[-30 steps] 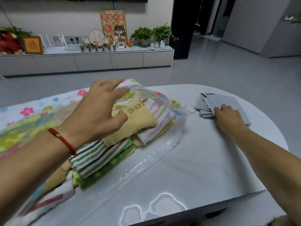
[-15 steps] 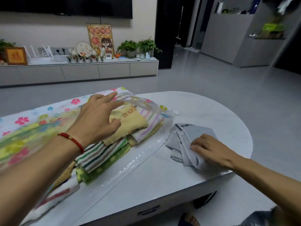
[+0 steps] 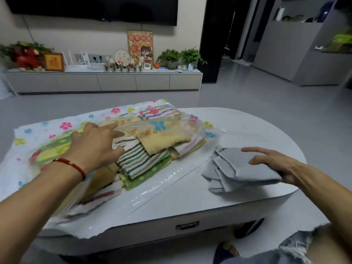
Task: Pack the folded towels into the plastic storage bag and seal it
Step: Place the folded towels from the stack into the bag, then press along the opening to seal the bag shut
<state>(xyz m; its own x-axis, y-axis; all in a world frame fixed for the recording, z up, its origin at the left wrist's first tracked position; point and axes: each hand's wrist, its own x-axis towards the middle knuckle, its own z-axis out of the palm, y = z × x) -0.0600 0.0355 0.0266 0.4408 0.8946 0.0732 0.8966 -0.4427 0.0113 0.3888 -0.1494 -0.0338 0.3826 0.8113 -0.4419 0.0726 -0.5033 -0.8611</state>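
Your left hand (image 3: 95,147), 10 o'clock, fingers spread on bagged towels (image 3: 144,159); right hand (image 3: 276,164), 3 o'clock, fingers splayed over grey towel (image 3: 238,164).

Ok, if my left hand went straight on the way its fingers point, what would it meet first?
Probably the yellow towel: your left hand points into the open mouth of the plastic bag, where that towel lies on top. The fingers may brush the bag's upper sheet first; depth is unclear.

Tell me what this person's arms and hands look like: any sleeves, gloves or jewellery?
No sleeves or gloves: left hand, right hand and both forearms are bare. A thin red cord bracelet with a small gold-coloured bead circles the left wrist. No rings show.
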